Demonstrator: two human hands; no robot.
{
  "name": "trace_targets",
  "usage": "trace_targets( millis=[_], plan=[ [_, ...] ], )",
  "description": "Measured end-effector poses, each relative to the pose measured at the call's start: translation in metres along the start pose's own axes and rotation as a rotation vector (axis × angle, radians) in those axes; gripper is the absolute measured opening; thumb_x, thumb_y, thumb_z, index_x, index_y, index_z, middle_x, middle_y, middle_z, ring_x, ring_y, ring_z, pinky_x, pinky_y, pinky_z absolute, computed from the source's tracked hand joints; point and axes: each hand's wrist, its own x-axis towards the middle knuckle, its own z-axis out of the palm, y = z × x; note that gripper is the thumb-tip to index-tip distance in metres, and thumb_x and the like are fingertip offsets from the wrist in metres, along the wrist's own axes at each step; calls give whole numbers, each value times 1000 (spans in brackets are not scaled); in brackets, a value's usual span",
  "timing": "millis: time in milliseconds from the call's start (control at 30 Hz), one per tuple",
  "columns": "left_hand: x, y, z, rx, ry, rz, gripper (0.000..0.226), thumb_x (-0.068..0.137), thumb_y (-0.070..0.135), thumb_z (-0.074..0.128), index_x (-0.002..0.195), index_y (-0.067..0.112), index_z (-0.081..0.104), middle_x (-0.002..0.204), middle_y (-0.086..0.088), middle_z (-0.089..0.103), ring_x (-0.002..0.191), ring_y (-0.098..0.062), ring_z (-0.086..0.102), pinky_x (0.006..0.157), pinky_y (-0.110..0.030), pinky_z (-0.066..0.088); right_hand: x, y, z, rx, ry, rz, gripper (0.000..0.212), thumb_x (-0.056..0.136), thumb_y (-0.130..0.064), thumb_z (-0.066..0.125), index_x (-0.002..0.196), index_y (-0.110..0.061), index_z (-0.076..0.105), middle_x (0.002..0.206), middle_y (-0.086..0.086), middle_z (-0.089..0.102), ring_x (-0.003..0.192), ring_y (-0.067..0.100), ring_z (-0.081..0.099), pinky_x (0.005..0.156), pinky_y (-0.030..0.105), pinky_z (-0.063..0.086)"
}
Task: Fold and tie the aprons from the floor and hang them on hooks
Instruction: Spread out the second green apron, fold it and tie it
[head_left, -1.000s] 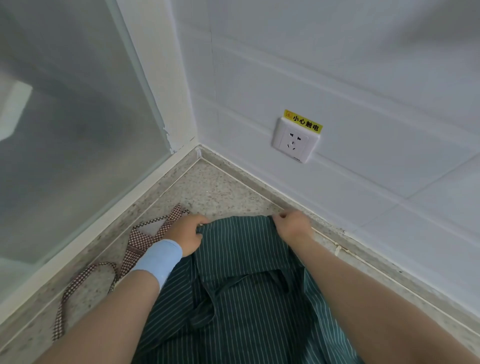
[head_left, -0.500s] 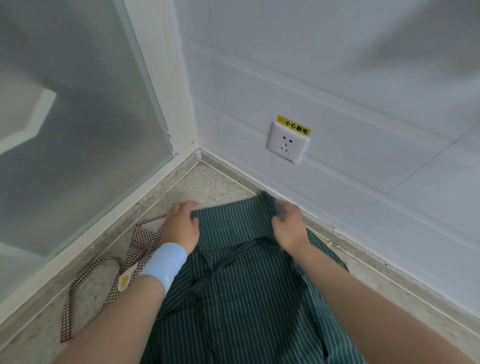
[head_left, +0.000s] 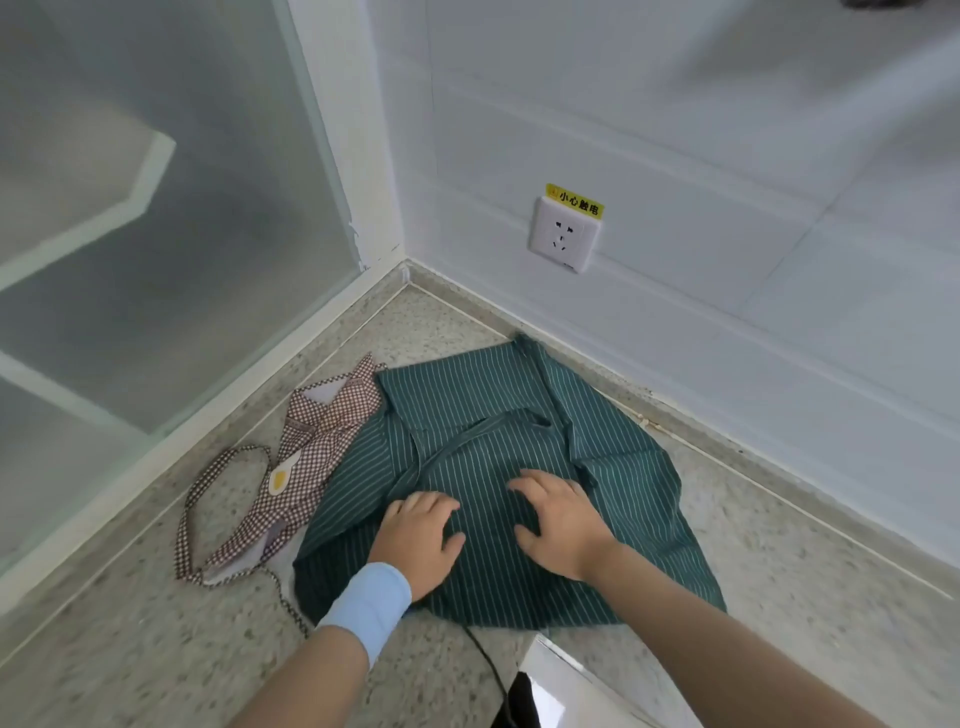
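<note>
A dark green apron with thin white stripes (head_left: 613, 457) lies spread on the speckled floor in the corner, its ties crossing its upper half. My left hand (head_left: 421, 540), with a light blue wristband, rests palm down on the apron's lower left part. My right hand (head_left: 561, 519) presses flat on the cloth just to its right, fingers spread. Neither hand grips anything. A brown-and-white checked apron (head_left: 317, 452) with a small yellow patch lies crumpled to the left, partly under the green one, its strap looping out on the floor.
A frosted glass panel (head_left: 156, 234) in a white frame borders the floor on the left. The white tiled wall behind carries a power socket (head_left: 563, 240) with a yellow label. A white object (head_left: 571, 686) and a black cable (head_left: 488, 660) sit at the bottom edge.
Both hands let go of the green apron's top edge and came back toward me, now lying flat on its middle. The apron has settled spread out on the floor.
</note>
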Motion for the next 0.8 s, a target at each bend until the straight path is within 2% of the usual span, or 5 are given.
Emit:
trace_targets(
  millis=[133,233,433,633,800],
  plan=[
    [-34,23,15,-87,92,150,8,93,32,50,97,27,55,96,13,49,89,-8,47,74,-27,41,-48,1,25,-147,100,-115,27,81,-52,46,90,-27,48,96,-8,45,91,16,46,86,34,44],
    [-49,26,38,134,-95,182,38,80,50,50,113,31,51,115,10,42,108,-13,38,88,-32,35,-74,15,46,-274,-53,-71,37,79,-59,45,98,-28,50,104,-6,47,100,17,47,97,37,41],
    [-57,15,31,226,-178,42,27,90,10,50,112,26,54,113,4,53,108,-20,46,83,-31,33,-92,35,58,-442,-92,48,40,91,-14,52,129,-25,58,129,2,51,123,24,46,114,42,28],
    [-28,14,-40,-254,-406,-171,27,94,25,58,120,20,63,117,1,62,101,-16,58,92,-31,47,-82,25,7,135,153,228,7,104,-18,38,104,-22,43,79,3,67,69,25,62,72,40,48],
    [3,15,-78,-261,101,-235,15,94,19,59,107,25,63,112,3,63,98,-19,59,87,-34,49,-46,16,-41,-137,472,174,20,100,-30,47,118,-22,50,102,1,65,88,23,61,83,42,51]
  ],
)
